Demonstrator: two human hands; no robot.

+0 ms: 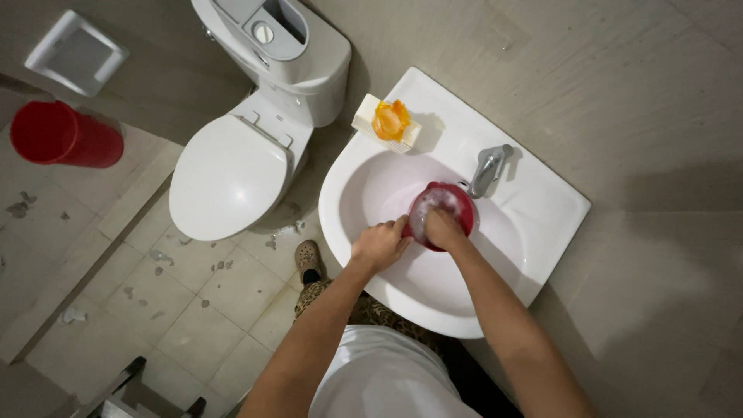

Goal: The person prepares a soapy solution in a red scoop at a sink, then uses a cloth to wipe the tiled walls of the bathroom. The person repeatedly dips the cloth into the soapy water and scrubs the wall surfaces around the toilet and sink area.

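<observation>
Head view: red bowl (443,214) sits in the white sink (534,224), below the faucet (489,170). Left hand (379,244) curls closed on the bowl's near-left rim — bowl lies just to its right. Right hand (443,229) rests inside the sudsy bowl; how far its fingers are spread cannot be told. Both hands touch the bowl; its axis runs upward, tilted.

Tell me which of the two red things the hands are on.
The red bowl in the sink, foamy inside, held by both hands; the red bucket stands untouched on the floor.
</observation>
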